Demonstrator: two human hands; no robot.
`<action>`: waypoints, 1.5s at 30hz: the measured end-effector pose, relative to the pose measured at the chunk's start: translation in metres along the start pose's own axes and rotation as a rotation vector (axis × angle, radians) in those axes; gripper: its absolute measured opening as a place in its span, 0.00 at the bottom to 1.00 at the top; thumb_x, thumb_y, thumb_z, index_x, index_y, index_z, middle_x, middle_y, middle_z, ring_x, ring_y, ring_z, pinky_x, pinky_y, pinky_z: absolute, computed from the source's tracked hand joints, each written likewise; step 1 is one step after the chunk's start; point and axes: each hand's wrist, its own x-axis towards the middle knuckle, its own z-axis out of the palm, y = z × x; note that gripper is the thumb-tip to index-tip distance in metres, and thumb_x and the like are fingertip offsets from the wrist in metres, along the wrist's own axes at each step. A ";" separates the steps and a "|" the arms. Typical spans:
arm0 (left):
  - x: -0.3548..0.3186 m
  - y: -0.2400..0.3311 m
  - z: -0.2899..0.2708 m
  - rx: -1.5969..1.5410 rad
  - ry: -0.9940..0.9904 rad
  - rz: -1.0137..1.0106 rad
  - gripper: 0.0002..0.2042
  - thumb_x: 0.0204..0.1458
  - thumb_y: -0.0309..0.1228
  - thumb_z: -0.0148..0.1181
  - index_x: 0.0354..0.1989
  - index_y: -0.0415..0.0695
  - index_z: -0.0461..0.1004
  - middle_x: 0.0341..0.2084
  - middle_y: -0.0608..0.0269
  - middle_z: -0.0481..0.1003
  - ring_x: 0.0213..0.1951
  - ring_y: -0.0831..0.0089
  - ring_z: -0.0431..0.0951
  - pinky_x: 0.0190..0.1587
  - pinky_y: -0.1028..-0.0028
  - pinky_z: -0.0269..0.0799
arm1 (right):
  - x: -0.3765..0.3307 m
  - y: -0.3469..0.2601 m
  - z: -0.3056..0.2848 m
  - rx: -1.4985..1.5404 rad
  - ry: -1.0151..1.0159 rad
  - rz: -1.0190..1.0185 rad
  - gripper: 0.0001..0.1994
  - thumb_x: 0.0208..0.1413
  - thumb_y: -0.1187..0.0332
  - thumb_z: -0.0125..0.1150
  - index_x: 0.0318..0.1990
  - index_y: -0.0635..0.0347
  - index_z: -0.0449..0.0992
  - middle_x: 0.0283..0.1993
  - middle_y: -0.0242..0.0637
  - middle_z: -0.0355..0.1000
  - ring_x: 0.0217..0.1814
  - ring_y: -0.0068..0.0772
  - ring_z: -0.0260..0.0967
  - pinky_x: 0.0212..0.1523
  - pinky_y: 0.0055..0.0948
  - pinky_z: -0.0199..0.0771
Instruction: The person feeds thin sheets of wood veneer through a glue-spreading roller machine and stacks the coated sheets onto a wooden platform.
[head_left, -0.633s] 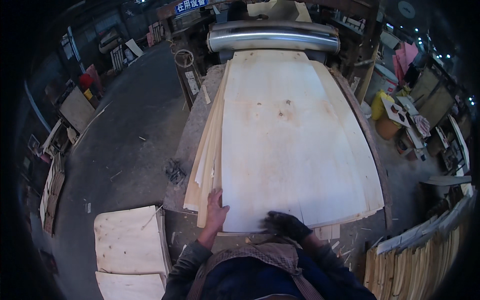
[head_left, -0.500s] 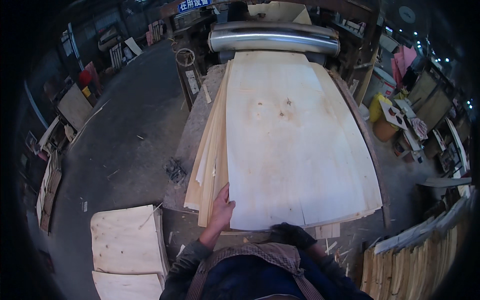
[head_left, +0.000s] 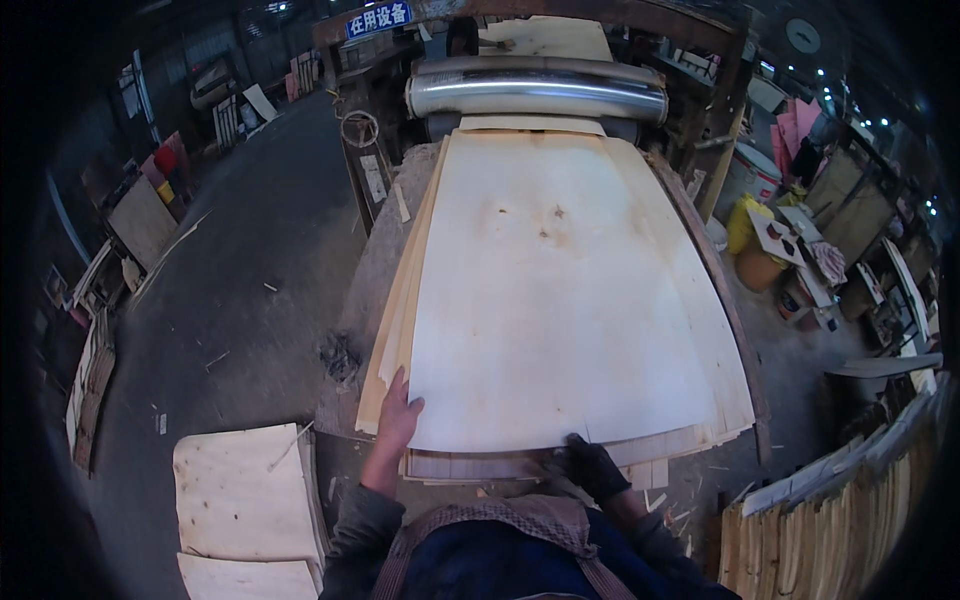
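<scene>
A large pale wood veneer sheet [head_left: 560, 310], with a few dark knots, lies on top of a fanned stack of veneer [head_left: 400, 300] on a worn table. My left hand [head_left: 398, 418], bare, is closed on the sheet's left edge near its front corner, thumb side up. My right hand [head_left: 592, 467], in a black glove, grips the front edge right of the middle; its lower fingers are hidden. Beyond the sheet's far edge, another pale piece [head_left: 530, 124] lies just below a shiny metal roller [head_left: 540, 95].
A rusty machine frame [head_left: 690, 140] surrounds the roller; a person's hand [head_left: 497, 43] shows behind it. Veneer stacks stand at lower left [head_left: 240, 490] and lower right [head_left: 820, 530]. Buckets and a yellow bag [head_left: 742, 222] crowd the right. A rail [head_left: 715, 270] borders the table.
The top sheet has shifted toward me and left, its far edge away from the roller and the layers beneath showing in front. My left hand moved left; my gloved hand now grips the front edge.
</scene>
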 end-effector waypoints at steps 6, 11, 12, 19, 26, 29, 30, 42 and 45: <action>-0.042 -0.071 0.019 1.005 0.165 0.177 0.37 0.40 0.31 0.60 0.58 0.32 0.48 0.57 0.42 0.53 0.59 0.48 0.52 0.57 0.59 0.51 | 0.097 -0.025 0.007 -0.033 0.036 -0.009 0.12 0.57 0.63 0.44 0.41 0.63 0.64 0.42 0.51 0.66 0.48 0.53 0.64 0.53 0.50 0.63; -0.045 -0.064 0.036 1.085 0.130 0.153 0.39 0.37 0.33 0.62 0.58 0.33 0.48 0.59 0.44 0.48 0.61 0.50 0.47 0.58 0.54 0.46 | 0.199 -0.065 -0.014 0.194 -0.362 -0.153 0.15 0.58 0.62 0.38 0.44 0.63 0.63 0.50 0.51 0.62 0.57 0.54 0.56 0.58 0.52 0.55; -0.042 -0.065 0.036 1.075 0.132 0.172 0.40 0.37 0.34 0.62 0.58 0.33 0.47 0.59 0.44 0.48 0.60 0.51 0.47 0.58 0.54 0.47 | 0.217 -0.071 -0.022 0.250 -0.614 -0.208 0.15 0.58 0.62 0.38 0.45 0.63 0.63 0.52 0.50 0.61 0.58 0.53 0.55 0.58 0.52 0.55; -0.035 -0.064 0.027 0.915 0.206 -0.008 0.39 0.36 0.32 0.63 0.59 0.39 0.50 0.57 0.48 0.52 0.59 0.54 0.50 0.57 0.56 0.50 | 0.171 -0.050 0.021 0.073 -0.254 -0.027 0.14 0.54 0.68 0.50 0.47 0.59 0.63 0.53 0.47 0.62 0.56 0.48 0.59 0.56 0.49 0.59; -0.021 -0.083 -0.003 0.565 0.151 0.096 0.33 0.35 0.20 0.58 0.56 0.41 0.57 0.54 0.51 0.58 0.56 0.59 0.58 0.56 0.66 0.56 | 0.034 0.010 0.030 -0.008 -0.291 0.318 0.20 0.54 0.67 0.49 0.54 0.63 0.60 0.55 0.46 0.61 0.57 0.44 0.59 0.57 0.42 0.58; -0.016 -0.064 0.008 0.126 0.025 0.077 0.29 0.38 0.15 0.53 0.55 0.38 0.58 0.53 0.53 0.60 0.54 0.64 0.62 0.55 0.71 0.57 | 0.004 0.026 0.019 -0.151 -0.247 0.255 0.20 0.56 0.65 0.46 0.54 0.66 0.60 0.56 0.46 0.60 0.57 0.40 0.59 0.58 0.36 0.58; -0.017 -0.050 0.017 -0.040 -0.034 0.043 0.28 0.39 0.13 0.51 0.55 0.36 0.58 0.53 0.53 0.61 0.54 0.65 0.62 0.55 0.73 0.57 | -0.002 0.033 0.008 -0.207 -0.244 0.223 0.20 0.57 0.64 0.45 0.54 0.67 0.60 0.56 0.45 0.60 0.57 0.39 0.59 0.58 0.34 0.58; -0.016 0.067 0.008 -0.283 -0.014 0.098 0.29 0.40 0.09 0.41 0.56 0.33 0.54 0.48 0.53 0.68 0.48 0.73 0.69 0.49 0.78 0.62 | -0.025 0.022 -0.016 -0.051 0.081 0.158 0.18 0.55 0.59 0.49 0.43 0.68 0.69 0.41 0.46 0.70 0.45 0.38 0.68 0.51 0.33 0.66; -0.002 0.048 -0.004 -0.098 0.041 0.057 0.27 0.43 0.10 0.42 0.56 0.33 0.55 0.47 0.53 0.69 0.47 0.73 0.69 0.49 0.78 0.62 | -0.013 0.001 0.015 -0.121 0.083 0.107 0.15 0.55 0.61 0.49 0.42 0.64 0.69 0.40 0.43 0.72 0.40 0.34 0.70 0.43 0.31 0.70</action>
